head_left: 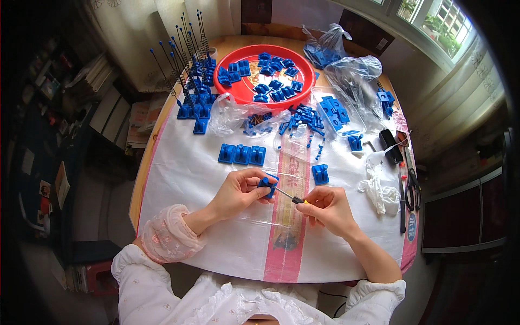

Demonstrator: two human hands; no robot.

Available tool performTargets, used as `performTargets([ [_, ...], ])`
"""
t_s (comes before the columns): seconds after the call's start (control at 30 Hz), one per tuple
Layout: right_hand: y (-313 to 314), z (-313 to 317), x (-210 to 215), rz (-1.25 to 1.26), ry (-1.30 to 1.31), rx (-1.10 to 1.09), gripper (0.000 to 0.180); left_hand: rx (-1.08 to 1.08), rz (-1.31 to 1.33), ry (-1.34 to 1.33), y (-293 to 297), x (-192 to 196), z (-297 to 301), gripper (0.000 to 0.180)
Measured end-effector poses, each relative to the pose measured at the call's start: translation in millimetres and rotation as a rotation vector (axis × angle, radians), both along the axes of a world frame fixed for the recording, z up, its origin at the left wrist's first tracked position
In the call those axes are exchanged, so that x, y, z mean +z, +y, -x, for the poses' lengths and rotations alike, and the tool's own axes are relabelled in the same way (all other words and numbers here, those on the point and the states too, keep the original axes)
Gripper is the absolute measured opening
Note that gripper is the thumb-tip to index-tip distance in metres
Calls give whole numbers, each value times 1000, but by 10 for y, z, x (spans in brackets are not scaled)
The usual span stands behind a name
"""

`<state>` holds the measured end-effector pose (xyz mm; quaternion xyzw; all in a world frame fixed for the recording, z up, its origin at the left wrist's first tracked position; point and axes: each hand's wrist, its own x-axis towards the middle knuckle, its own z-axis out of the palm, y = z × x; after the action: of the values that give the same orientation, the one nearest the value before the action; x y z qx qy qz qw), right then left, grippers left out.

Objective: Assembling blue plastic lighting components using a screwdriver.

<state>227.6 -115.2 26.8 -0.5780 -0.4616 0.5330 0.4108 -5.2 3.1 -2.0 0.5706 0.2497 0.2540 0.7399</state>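
The left hand [241, 189] grips a small blue block [268, 185] between thumb and fingers, above the near middle of the bench [184, 168]. The right hand [327, 208] is closed around the dark handle of a screwdriver [297, 200], its shaft pointing left to the block; what its tip meets is too small to tell. Just beyond the left hand, three blue pieces [241, 155] sit in a row, and a single blue piece [320, 174] lies beyond the right hand. Farther back, a red tray [307, 76] holds more.

Left hand [238, 188] and right hand [329, 208], 2 curled pinches near each other.
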Motion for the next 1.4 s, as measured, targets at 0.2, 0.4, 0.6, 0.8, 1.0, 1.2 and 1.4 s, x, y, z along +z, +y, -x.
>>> performTargets([
  [0.2, 60, -52, 10, 98, 121, 33, 12, -11, -20, 9, 5, -26, -6, 22],
  [0.4, -31, 76, -139, -516, -709, 19, 17, 31, -38, 37, -1, -13, -15, 22],
  [0.6, -45, 134, -120, -759, -994, 33, 26, 20, 36, 30, 7, -22, -1, 22],
  [0.8, 3, 114, -222, -682, -806, -13, 29, 38, 30, 27, 25, -49, -20, 21],
  [1.0, -21, 80, -268, -785, -896, 13, 23, 22, 25, 48, 21, -16, 3, 17],
  [1.2, -7, 64, -256, -831, -882, -16, 21, -1, -16, 57, 18, -12, 9, 15],
  [1.4, -8, 68, -250, -846, -903, -57, 20, 11, -19, 68, 10, -9, 5, 15],
])
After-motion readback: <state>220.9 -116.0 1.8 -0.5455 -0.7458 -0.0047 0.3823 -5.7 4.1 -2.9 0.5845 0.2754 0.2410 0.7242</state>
